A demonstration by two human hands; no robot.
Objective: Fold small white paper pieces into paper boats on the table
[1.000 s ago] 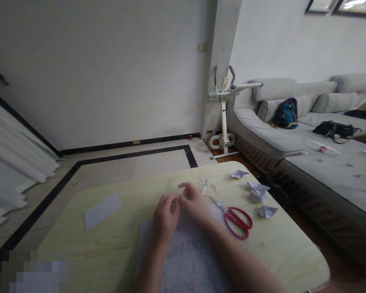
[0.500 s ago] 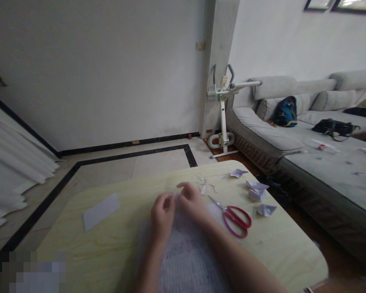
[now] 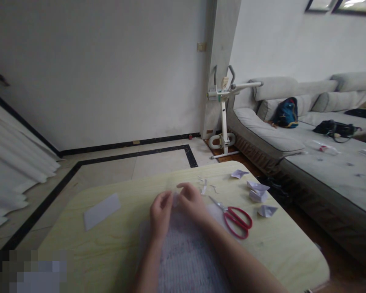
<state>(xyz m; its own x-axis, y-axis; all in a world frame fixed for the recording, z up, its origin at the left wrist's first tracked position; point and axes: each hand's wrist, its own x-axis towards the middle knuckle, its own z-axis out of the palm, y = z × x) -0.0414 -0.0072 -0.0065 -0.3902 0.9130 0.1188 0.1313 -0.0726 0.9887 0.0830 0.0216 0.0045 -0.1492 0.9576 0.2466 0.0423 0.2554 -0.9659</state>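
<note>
A small piece of white paper (image 3: 175,200) is pinched between my two hands, above the far end of a written sheet (image 3: 189,256). My left hand (image 3: 160,209) is closed on its left side, fingertips together. My right hand (image 3: 191,200) grips the other side with curled fingers, the index finger bent out. The paper's exact shape is mostly hidden by the fingers. Red-handled scissors (image 3: 236,219) lie to the right of my right hand, blades toward the far left. Thin paper scraps (image 3: 205,187) are scattered just beyond that hand.
Several folded paper pieces (image 3: 258,191) stand along the right edge of the wooden table (image 3: 280,248). A blank white sheet (image 3: 102,211) lies at the left. Beyond the table are a grey sofa (image 3: 268,138) with bags and a white exercise machine (image 3: 223,118).
My left hand has drawn slightly left, and a little more of the paper shows between the hands. The right hand has barely moved.
</note>
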